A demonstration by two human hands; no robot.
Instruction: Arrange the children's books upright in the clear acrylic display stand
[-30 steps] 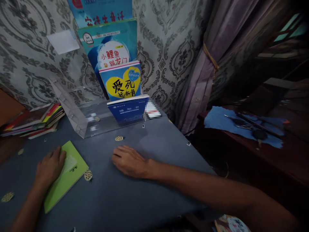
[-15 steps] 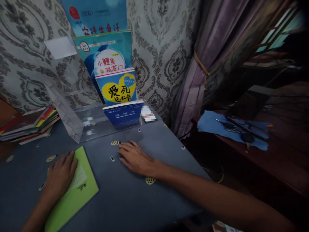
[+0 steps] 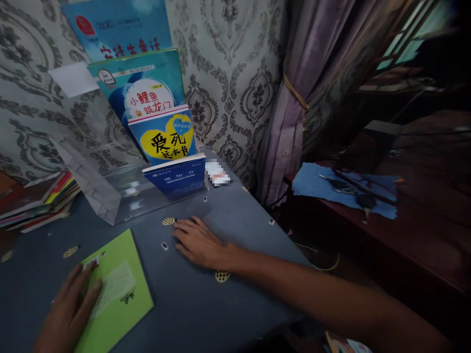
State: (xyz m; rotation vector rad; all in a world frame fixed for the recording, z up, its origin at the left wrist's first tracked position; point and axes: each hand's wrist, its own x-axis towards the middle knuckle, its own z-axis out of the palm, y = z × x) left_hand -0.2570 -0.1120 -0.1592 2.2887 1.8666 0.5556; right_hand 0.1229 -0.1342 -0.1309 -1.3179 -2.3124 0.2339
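– Green booklet (image 3: 125,289), where does it sit?
– Flat on the blue-grey tablecloth (image 3: 191,314), lower left, turned at a slant. Pale text block on the cover, small dark mark near its right edge.
– Left hand (image 3: 69,309)?
– Palm down on the booklet's left part, fingers spread and straight. Pressing, not gripping.
– Right hand (image 3: 196,242)?
– Palm down on the cloth, well right of the booklet, fingers loosely extended. Holds nothing. Fingertips just beside a small round dotted print (image 3: 169,221); another like it (image 3: 222,276) lies by the wrist.
– Behind the hands?
– Clear acrylic tiered stand (image 3: 99,196) against the patterned wall. Dark blue book (image 3: 176,179) on the lowest tier, just beyond the right hand. Above it a blue book with a yellow heart (image 3: 165,137), then a teal book (image 3: 143,88), then a light blue book (image 3: 117,29) on top, cut off by the frame.
– Anything on the left?
– Stack of thin books (image 3: 37,201) on the table edge, white note (image 3: 71,78) on the wall.
– Right side?
– Purple curtain (image 3: 305,83) tied back with a cord. A blue cloth (image 3: 316,184) lies on a dark wooden side table, with dark tools on it, too dim to tell which.
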